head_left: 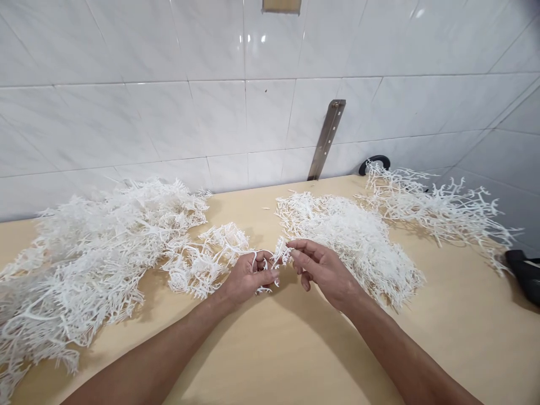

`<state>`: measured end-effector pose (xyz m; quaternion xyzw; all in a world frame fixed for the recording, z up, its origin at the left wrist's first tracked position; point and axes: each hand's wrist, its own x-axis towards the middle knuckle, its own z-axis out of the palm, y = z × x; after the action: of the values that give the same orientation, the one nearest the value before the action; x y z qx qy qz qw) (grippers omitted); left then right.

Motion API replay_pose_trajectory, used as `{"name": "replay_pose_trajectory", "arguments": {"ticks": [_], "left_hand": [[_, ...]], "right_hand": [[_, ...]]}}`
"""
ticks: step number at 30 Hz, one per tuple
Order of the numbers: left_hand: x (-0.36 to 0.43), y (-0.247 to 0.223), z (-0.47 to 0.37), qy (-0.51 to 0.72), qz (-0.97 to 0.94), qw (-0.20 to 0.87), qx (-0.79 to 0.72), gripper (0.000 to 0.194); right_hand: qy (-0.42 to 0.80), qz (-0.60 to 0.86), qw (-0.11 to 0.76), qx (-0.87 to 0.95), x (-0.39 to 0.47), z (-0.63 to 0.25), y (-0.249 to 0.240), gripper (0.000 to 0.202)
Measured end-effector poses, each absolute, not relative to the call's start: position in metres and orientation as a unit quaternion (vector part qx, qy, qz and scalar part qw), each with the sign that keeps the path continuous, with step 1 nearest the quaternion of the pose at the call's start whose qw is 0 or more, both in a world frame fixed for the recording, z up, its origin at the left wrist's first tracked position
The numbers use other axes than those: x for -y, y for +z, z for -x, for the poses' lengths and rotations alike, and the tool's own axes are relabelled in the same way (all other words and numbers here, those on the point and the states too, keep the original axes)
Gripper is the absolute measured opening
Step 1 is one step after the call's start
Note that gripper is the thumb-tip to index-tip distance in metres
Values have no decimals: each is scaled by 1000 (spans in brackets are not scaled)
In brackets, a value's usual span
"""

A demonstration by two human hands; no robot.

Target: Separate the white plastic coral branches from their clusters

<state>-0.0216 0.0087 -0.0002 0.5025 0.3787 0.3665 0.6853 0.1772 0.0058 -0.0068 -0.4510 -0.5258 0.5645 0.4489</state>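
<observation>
My left hand [247, 279] is closed around a small white branching piece [281, 251], thin and twig-like, which looks like plastic. Its stems curl out between the fingers. At the right edge of this piece, thumb and forefinger of my right hand [327, 273] pinch a tip; the exact contact is small and hard to see. Just behind the left hand lies a loose clump of similar white branches [200, 267]. Beyond the right hand spreads a low heap of fine white bits [350, 230].
A large tangled white pile [105, 253] covers the left of the pale wooden table [270, 360]. Longer white branches [434, 205] lie at the back right, near a black ring-shaped object [374, 164]. A black object [525, 275] sits at the right edge. A metal strip [327, 140] leans against the tiled wall.
</observation>
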Motion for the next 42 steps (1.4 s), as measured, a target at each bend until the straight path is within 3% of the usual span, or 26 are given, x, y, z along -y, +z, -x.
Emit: {"name": "replay_pose_trajectory", "arguments": {"ticks": [12,30,42], "left_hand": [[-10,5,25,344,-460,714,-400,46],[-8,2,26,335,-436,761,-346,31],[-11,-3,23,355,-395,781,-329,37]], "right_hand": [[455,467,423,629,-2,-177,0,36],[487,448,399,634,-6,-183,-6,28],[487,448,372,651,-5,-185,-3,26]]}}
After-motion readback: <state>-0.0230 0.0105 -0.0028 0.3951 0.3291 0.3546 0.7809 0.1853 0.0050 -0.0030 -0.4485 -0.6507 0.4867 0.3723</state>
